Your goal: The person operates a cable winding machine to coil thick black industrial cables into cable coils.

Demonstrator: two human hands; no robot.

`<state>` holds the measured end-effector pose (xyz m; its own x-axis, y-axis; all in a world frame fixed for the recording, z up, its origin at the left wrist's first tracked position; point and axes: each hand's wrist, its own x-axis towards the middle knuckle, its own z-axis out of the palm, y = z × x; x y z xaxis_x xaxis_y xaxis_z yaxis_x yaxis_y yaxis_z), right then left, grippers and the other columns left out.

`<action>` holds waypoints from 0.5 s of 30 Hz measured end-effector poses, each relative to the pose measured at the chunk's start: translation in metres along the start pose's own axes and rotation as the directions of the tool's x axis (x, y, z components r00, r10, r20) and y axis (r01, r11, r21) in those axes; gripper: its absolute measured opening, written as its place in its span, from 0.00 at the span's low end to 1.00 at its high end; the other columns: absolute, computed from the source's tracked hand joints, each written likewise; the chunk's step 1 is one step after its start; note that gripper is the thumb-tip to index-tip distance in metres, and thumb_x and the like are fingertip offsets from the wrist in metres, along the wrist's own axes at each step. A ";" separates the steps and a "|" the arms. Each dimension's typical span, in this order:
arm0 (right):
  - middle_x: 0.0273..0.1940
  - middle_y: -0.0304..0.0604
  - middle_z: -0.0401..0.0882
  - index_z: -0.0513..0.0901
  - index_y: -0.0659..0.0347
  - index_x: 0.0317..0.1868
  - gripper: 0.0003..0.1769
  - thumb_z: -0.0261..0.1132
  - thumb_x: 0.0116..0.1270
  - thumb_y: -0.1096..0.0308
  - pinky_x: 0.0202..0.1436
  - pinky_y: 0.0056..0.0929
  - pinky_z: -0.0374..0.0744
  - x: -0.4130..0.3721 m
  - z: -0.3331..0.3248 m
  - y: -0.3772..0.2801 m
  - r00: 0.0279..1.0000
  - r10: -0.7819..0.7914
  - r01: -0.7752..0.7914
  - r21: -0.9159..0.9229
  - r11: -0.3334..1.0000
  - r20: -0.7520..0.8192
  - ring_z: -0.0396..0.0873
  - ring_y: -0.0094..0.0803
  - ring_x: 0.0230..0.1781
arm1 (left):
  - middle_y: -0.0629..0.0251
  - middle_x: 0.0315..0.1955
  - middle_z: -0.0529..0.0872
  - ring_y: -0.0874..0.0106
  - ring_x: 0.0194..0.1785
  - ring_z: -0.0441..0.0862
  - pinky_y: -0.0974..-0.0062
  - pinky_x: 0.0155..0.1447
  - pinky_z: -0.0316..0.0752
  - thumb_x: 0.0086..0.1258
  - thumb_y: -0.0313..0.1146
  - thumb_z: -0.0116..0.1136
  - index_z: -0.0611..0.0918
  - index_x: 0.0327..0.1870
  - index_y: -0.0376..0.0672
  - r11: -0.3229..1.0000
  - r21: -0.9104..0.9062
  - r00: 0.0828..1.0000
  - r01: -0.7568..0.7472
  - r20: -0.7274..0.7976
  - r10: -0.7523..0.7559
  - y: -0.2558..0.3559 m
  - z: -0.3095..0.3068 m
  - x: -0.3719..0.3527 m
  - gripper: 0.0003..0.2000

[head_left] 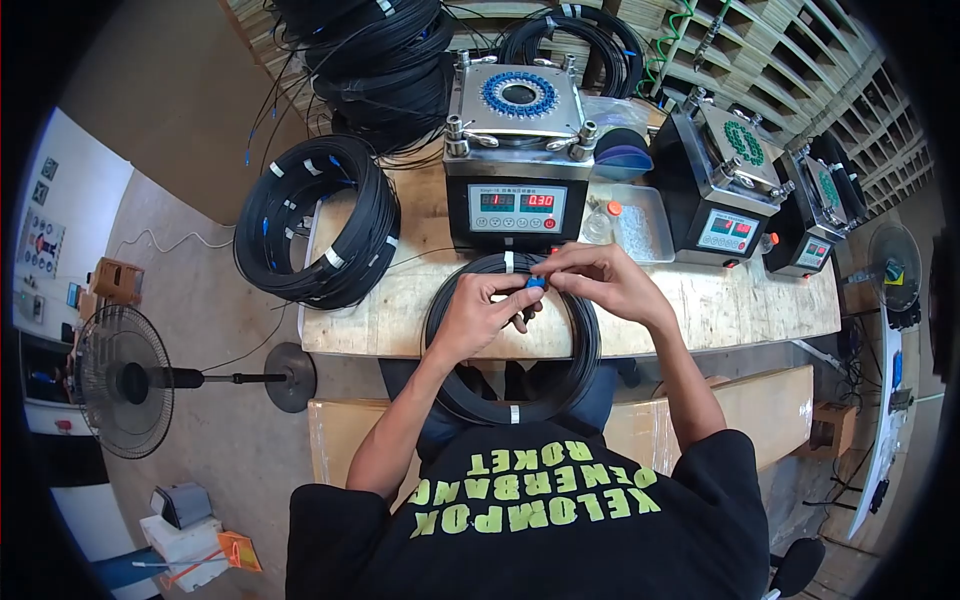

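Both hands meet over the black cable coil [510, 340] on the tabletop [740, 305] — left hand [487, 312] and right hand [600, 280] fingers pinching a small blue connector [536, 283].

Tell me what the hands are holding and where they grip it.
The left hand and right hand pinch a small blue connector between their fingertips, above the black cable coil.

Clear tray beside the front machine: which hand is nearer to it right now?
Right. The right hand sits just in front of the clear tray, toward the person; the left hand is farther off, beyond the blue piece pinched between them.
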<state>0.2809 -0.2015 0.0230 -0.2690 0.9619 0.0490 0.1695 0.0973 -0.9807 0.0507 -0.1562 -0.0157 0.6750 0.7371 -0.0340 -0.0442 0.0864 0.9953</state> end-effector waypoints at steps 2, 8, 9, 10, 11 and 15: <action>0.44 0.42 0.87 0.87 0.64 0.60 0.15 0.63 0.80 0.69 0.49 0.27 0.84 -0.002 0.001 0.003 0.999 0.044 -0.044 0.030 0.999 -0.012 0.85 0.26 0.45 | 0.65 0.34 0.90 0.80 0.32 0.85 0.80 0.37 0.82 0.76 0.33 0.67 0.90 0.48 0.31 0.999 -0.050 1.000 -0.005 0.005 0.005 0.002 -0.002 0.000 0.12; 0.31 0.42 0.86 0.84 0.68 0.61 0.18 0.63 0.81 0.63 0.33 0.26 0.82 -0.015 0.009 0.069 0.950 0.307 -0.289 -0.217 0.932 0.051 0.83 0.24 0.28 | 0.63 0.39 0.89 0.79 0.37 0.86 0.78 0.41 0.83 0.73 0.29 0.70 0.90 0.49 0.31 0.997 0.021 0.968 0.074 0.239 -0.076 -0.002 -0.005 -0.013 0.11; 0.31 0.44 0.88 0.85 0.67 0.59 0.18 0.64 0.79 0.63 0.32 0.27 0.83 -0.018 0.014 0.086 0.942 0.334 -0.326 -0.248 0.912 -0.011 0.85 0.25 0.28 | 0.63 0.39 0.89 0.78 0.37 0.86 0.78 0.41 0.83 0.72 0.29 0.70 0.90 0.49 0.32 0.994 0.017 0.949 0.104 0.299 -0.105 -0.008 -0.003 -0.017 0.11; 0.31 0.47 0.89 0.86 0.67 0.58 0.17 0.65 0.78 0.63 0.32 0.29 0.83 -0.021 0.019 0.101 0.931 0.359 -0.364 -0.276 0.889 -0.071 0.87 0.27 0.28 | 0.63 0.40 0.88 0.78 0.38 0.87 0.78 0.42 0.83 0.72 0.29 0.71 0.90 0.50 0.32 0.991 0.013 0.925 0.136 0.356 -0.132 -0.015 -0.001 -0.022 0.11; 0.32 0.48 0.89 0.85 0.68 0.58 0.17 0.66 0.77 0.63 0.31 0.28 0.83 -0.025 0.023 0.121 0.927 0.369 -0.374 -0.220 0.901 -0.066 0.87 0.27 0.28 | 0.64 0.43 0.86 0.77 0.37 0.86 0.77 0.42 0.83 0.71 0.28 0.72 0.90 0.51 0.33 0.993 0.113 0.922 0.046 0.377 -0.086 -0.028 0.000 -0.025 0.12; 0.32 0.49 0.88 0.79 0.69 0.58 0.18 0.67 0.76 0.65 0.27 0.27 0.81 -0.030 0.031 0.152 0.903 0.415 -0.410 0.066 0.910 -0.107 0.85 0.28 0.24 | 0.63 0.53 0.80 0.71 0.56 0.82 0.71 0.62 0.78 0.71 0.34 0.71 0.92 0.54 0.46 0.914 0.406 0.873 0.021 0.438 -0.215 -0.044 0.002 -0.037 0.13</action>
<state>0.2852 -0.2240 -0.1333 -0.0708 0.9369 -0.3424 0.2019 -0.3227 -0.9247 0.0290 -0.1887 -0.0580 0.9213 0.3313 -0.2035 0.2727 -0.1776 0.9456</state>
